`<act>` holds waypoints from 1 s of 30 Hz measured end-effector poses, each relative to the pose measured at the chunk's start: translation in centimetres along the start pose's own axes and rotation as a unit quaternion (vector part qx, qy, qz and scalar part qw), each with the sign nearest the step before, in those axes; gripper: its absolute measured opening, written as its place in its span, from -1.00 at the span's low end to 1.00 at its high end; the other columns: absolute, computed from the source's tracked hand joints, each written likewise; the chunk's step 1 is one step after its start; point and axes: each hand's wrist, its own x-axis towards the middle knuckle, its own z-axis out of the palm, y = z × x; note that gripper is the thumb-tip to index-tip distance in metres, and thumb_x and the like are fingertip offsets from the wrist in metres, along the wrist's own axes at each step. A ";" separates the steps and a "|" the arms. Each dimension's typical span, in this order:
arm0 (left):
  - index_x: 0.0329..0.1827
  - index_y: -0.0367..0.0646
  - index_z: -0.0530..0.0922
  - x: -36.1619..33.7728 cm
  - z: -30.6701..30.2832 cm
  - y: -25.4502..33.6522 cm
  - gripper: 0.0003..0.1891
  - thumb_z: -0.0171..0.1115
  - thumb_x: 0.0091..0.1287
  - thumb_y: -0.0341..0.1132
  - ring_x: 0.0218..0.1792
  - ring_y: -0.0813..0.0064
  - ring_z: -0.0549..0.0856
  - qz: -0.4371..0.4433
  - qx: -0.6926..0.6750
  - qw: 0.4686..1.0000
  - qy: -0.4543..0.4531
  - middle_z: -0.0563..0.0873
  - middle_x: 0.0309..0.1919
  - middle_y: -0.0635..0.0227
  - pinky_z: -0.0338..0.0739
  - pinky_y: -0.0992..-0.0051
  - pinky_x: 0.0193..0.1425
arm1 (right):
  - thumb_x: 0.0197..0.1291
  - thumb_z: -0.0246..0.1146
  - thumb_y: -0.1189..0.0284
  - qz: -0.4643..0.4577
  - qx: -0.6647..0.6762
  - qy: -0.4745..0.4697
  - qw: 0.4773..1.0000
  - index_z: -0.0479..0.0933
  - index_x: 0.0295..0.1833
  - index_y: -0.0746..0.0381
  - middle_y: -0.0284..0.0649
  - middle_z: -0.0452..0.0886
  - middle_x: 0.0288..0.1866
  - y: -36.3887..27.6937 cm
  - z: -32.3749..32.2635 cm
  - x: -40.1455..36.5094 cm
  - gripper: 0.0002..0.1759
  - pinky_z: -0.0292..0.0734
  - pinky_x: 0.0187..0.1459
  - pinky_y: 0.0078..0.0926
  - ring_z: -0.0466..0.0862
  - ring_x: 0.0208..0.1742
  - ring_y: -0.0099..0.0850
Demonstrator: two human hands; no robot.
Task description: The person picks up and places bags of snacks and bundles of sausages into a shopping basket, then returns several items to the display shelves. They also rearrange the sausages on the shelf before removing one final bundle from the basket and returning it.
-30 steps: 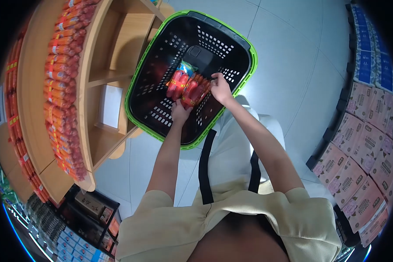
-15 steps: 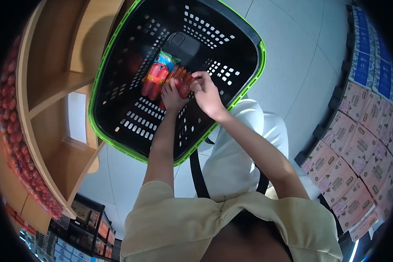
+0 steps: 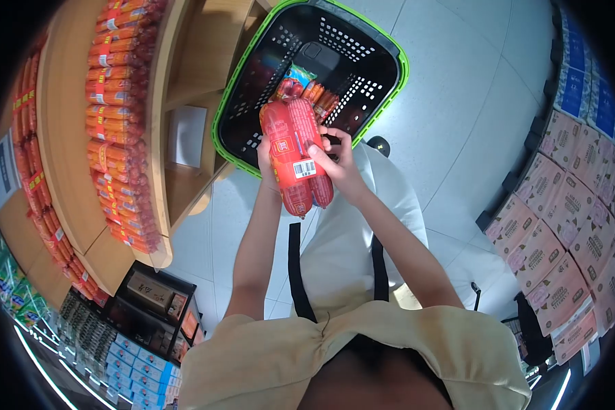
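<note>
Left grip (image 3: 266,160) and right grip (image 3: 339,164) clasp a sausage pack (image 3: 294,152) lengthwise toward the basket (image 3: 387,60).

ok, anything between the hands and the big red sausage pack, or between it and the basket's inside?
Nothing visible separates them: left hand and right hand both hold the big red sausage pack. Toward the basket's inside, its near rim passes behind the pack; contact unclear. Smaller sausages lie inside.
</note>
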 end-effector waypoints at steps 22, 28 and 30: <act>0.26 -0.22 0.12 -21.6 2.7 -10.9 -0.32 0.18 0.19 -0.07 -0.01 0.42 0.50 -0.237 0.405 0.882 0.046 0.43 -0.03 0.17 0.43 0.39 0.07 | 0.29 -0.39 -0.21 0.134 0.380 0.130 0.906 0.34 -0.07 0.18 -0.14 0.50 -0.57 20.2 6.6 -25.9 -0.31 0.48 -0.66 -0.43 0.53 -0.68 -0.31; 0.12 -0.27 0.30 -31.3 -0.8 -14.5 -0.40 0.12 0.20 0.04 -0.21 0.44 0.61 -0.311 0.464 0.830 -0.007 0.50 -0.17 0.21 0.53 0.43 -0.13 | 0.35 -0.33 -0.14 0.082 0.393 0.309 0.862 0.42 0.11 0.30 -0.20 0.60 -0.19 26.2 12.8 -34.9 -0.26 0.47 -0.15 -0.55 0.60 -0.24 -0.52; 0.08 -0.23 0.34 -33.1 -2.3 -14.1 -0.45 0.11 0.21 0.04 -0.27 0.51 0.61 -0.441 0.344 0.829 0.004 0.55 -0.22 0.27 0.54 0.47 -0.16 | 0.35 -0.32 -0.13 0.069 0.374 0.331 0.864 0.44 0.08 0.33 -0.17 0.60 -0.19 27.6 15.0 -36.3 -0.25 0.47 -0.15 -0.52 0.60 -0.23 -0.49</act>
